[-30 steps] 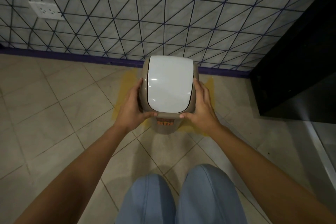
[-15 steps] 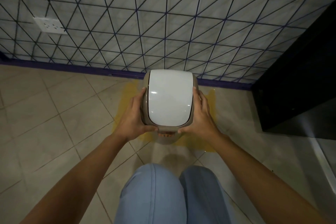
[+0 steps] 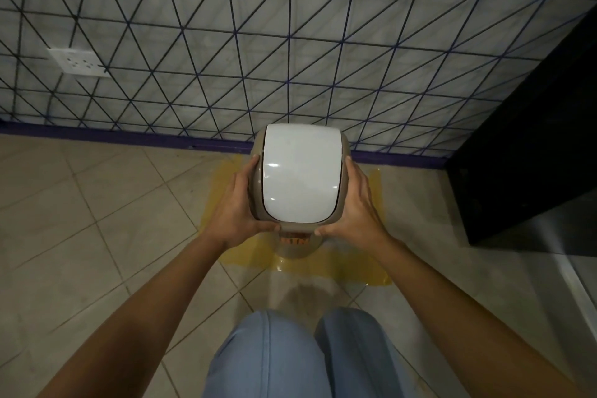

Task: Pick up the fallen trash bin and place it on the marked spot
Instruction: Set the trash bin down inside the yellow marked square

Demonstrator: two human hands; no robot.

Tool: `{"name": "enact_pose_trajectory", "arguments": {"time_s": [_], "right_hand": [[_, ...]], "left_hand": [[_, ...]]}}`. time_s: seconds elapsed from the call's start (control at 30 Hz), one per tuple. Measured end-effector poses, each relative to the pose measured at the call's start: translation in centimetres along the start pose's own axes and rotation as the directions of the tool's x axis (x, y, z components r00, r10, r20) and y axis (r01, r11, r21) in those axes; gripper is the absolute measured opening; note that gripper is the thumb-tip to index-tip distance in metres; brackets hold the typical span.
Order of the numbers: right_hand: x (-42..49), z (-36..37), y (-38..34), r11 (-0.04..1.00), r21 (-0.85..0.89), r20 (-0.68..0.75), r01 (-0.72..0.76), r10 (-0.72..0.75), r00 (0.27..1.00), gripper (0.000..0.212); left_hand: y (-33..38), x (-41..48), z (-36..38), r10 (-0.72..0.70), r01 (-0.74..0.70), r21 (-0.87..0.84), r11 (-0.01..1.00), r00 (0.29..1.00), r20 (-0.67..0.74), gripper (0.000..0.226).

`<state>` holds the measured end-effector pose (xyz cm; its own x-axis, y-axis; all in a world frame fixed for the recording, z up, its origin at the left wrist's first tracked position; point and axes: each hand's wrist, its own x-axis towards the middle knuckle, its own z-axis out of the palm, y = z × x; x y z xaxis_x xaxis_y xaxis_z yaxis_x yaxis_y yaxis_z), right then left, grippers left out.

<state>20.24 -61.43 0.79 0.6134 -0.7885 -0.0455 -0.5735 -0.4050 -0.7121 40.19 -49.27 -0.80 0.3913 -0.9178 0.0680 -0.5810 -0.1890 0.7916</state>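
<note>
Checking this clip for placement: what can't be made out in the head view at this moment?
- Base of the trash bin: hidden under its own white lid, so contact with the yellow marked spot is unclear.
- Orange label: mostly covered by the lid edge, unreadable.
- Palms of the left hand and right hand: pressed against the bin's sides.
- Black cabinet: cut off by the right edge.

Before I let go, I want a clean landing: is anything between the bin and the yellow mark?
Nothing visible. The bin, upright in both hands, is over the yellow mark, whose visible floor is bare; under the bin is hidden.
</note>
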Motion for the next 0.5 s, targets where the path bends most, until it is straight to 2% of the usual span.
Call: {"name": "enact_pose_trajectory", "arguments": {"time_s": [0.2, 0.5], "right_hand": [[1.1, 0.0, 0.1, 0.999, 0.039, -0.011, -0.020, 0.020, 1.000, 0.145], [2.3, -0.2, 0.2, 0.991, 0.098, -0.052, -0.086, 0.091, 0.994, 0.136]], "left_hand": [[-0.3, 1.1, 0.4, -0.038, 0.038, -0.066, 0.997, 0.999, 0.001, 0.126], [-0.6, 2.5, 1.3, -0.066, 0.053, -0.159, 0.986, 0.995, -0.076, 0.120]]}}
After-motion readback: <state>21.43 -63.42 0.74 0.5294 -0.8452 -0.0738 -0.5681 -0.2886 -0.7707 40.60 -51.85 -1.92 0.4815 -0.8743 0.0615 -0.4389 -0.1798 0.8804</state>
